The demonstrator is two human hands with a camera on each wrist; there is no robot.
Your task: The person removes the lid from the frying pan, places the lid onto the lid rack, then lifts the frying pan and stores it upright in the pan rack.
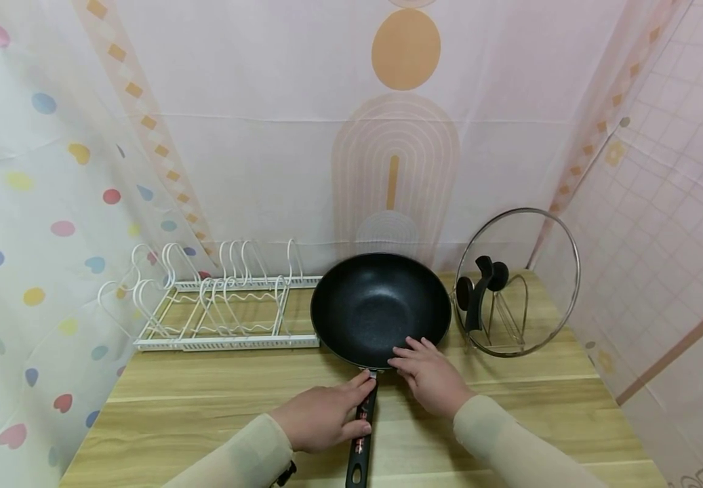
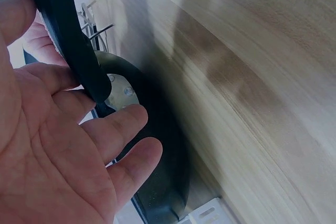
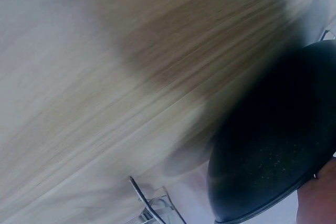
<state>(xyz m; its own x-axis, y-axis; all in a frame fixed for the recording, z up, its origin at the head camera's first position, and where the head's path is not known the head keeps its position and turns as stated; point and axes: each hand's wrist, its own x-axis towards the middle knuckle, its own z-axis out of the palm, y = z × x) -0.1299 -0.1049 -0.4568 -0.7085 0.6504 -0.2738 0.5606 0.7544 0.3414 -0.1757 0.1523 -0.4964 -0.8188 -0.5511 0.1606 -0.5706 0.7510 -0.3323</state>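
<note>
Touches the handle (image 1: 360, 461) of the black pan (image 1: 382, 312) on the desk (image 1: 253, 379) with left fingers (image 1: 351, 390) loosely extended; spreads right fingers (image 1: 412, 362) over the pan's near-right rim, partly hiding it, contact unclear. With white rack (image 1: 229, 344) left of the pan, glass lid (image 1: 525, 254) upright to its right.

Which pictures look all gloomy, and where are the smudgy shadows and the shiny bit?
Head view: bright and mostly clear, with a soft shiny patch in the middle of the black pan; left wrist view: dimmer, with smudgy shadows across the wooden tabletop; right wrist view: gloomy too, with wide soft shadows, and the black pan's upper edge blurring into the shade.
</note>
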